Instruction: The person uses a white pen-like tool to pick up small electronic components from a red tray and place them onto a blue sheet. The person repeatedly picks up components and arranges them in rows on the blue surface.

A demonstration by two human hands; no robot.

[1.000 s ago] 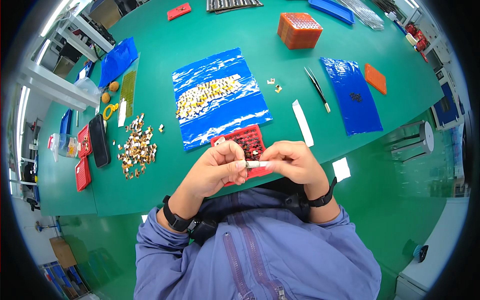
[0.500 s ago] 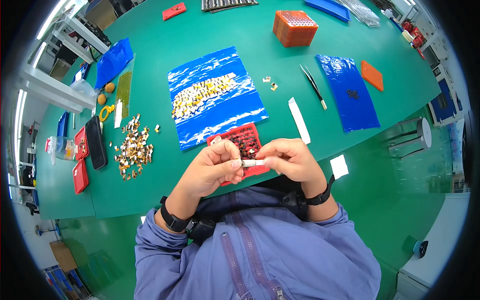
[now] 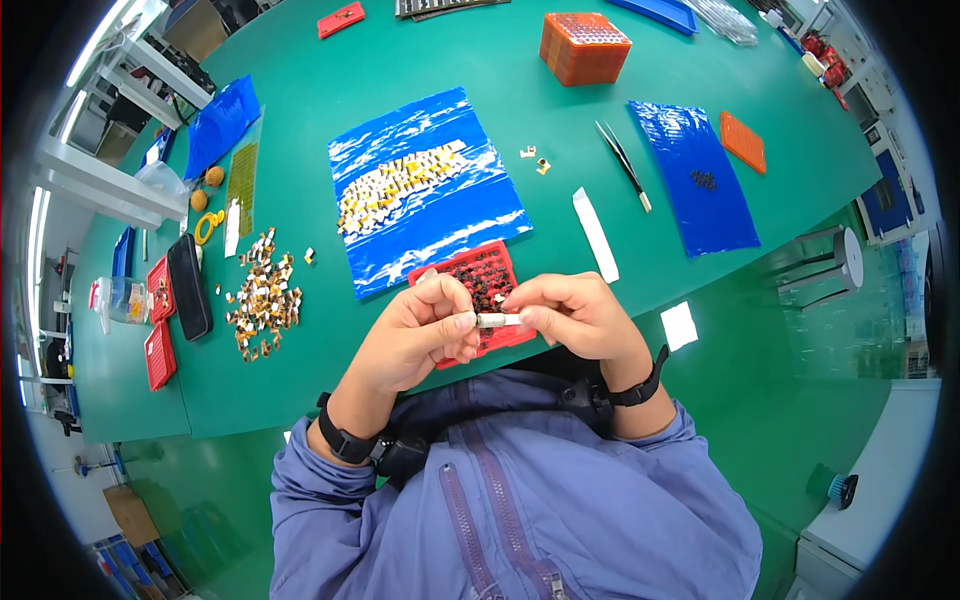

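Close to my body at the table's near edge, both hands meet over a red tray [image 3: 515, 268] filled with rows of small dark parts. Fingertips of my left hand [image 3: 425, 325] pinch one end of a small white strip-like piece [image 3: 498, 321]. The other end is pinched between thumb and forefinger of my right hand [image 3: 580, 312]. What lies inside the curled left fingers is hidden. Beyond the tray is a blue plastic sheet [image 3: 440, 236] bearing many small white and yellow pieces [image 3: 395, 187]. To its left lies a loose pile of similar pieces [image 3: 262, 300].
Right of the sheet lie a white paper strip [image 3: 596, 237], tweezers [image 3: 625, 170] and another blue sheet [image 3: 725, 220] with small black parts. An orange stack of trays [image 3: 583, 52] stands farther back. At left are a black case [image 3: 188, 288] and yellow scissors [image 3: 207, 228].
The table's contents sit slightly higher and further left in the picture. Both hands keep their pinch on the white piece, with only a slight shift.
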